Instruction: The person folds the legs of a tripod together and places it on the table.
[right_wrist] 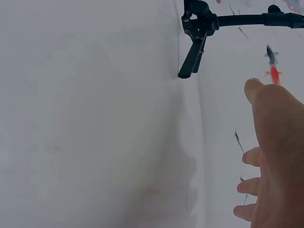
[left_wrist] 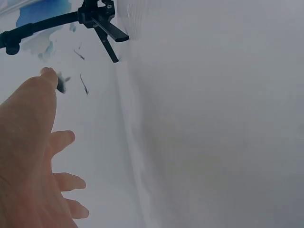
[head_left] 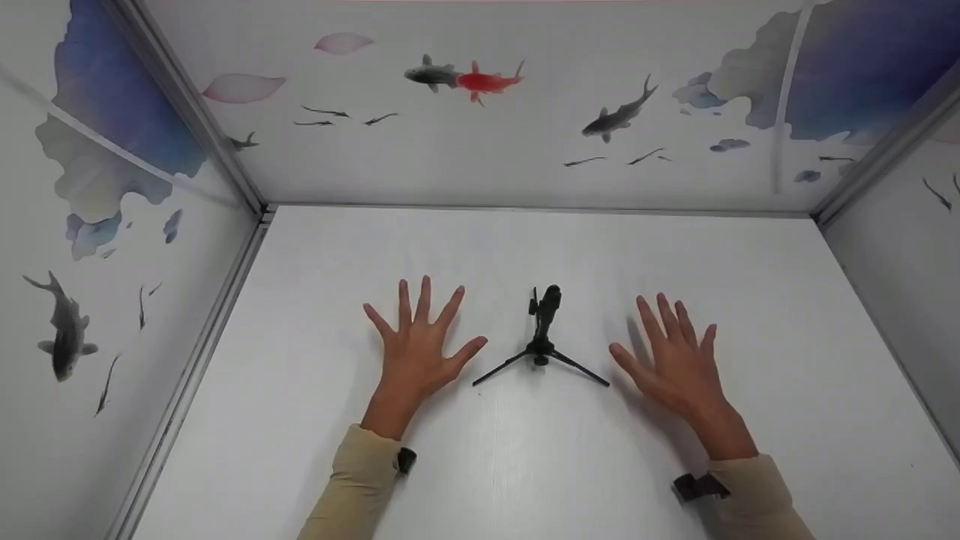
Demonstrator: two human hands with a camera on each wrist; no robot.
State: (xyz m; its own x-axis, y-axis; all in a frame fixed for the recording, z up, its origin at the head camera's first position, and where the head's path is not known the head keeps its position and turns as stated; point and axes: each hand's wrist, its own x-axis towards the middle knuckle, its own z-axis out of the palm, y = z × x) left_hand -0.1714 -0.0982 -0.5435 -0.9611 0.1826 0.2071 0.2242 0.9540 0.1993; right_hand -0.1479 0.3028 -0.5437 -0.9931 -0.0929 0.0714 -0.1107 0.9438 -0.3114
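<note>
we've got the left hand (head_left: 421, 360) with its fingers straight and fanned right out, thumb poking toward the tripod (head_left: 541, 346), and the right hand (head_left: 682, 367) straight-fingered too, just a bit less spread. we can see that neither one's gripping or touching it. the tripod stands on the table (head_left: 540, 465) between the hands, legs splayed, each thumb near a leg tip with a gap. room-wise, we see white tabletop past both hands, and the tripod's well short of the back edge, where the back wall (head_left: 480, 165) goes up.
</note>
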